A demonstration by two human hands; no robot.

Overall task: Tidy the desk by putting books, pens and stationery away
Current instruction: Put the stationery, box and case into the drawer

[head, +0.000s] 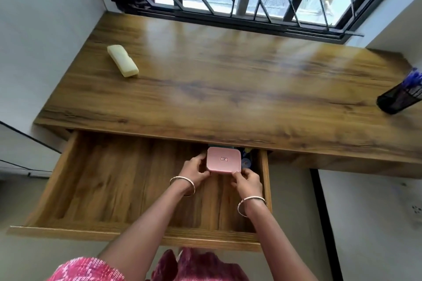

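Placing a small pink box (223, 159) into the open drawer (127, 180) is the step in hand. The left hand (196, 170) grips the box's left side and near corner, fingers curled around it, while the right hand (247, 181) pinches its near right corner from below; both are closed on the box and neither is free. The box sits at the far right of the drawer, just ahead of both hands, partly under the worktop (228, 80) edge. Just to the right of the right hand's fingertips, some bluish items are tucked in the drawer's back corner, too blurred to identify. I cannot tell whether the box already rests on the drawer floor or is held slightly above it.

Next, the move probably calls for settling the box flat and letting go. Well beyond the left hand, a pale yellow case (122, 60) lies on the worktop, and far off past the right hand stands a black mesh pen holder (398, 98) with blue pens. The case looks like the likeliest thing left to put away.
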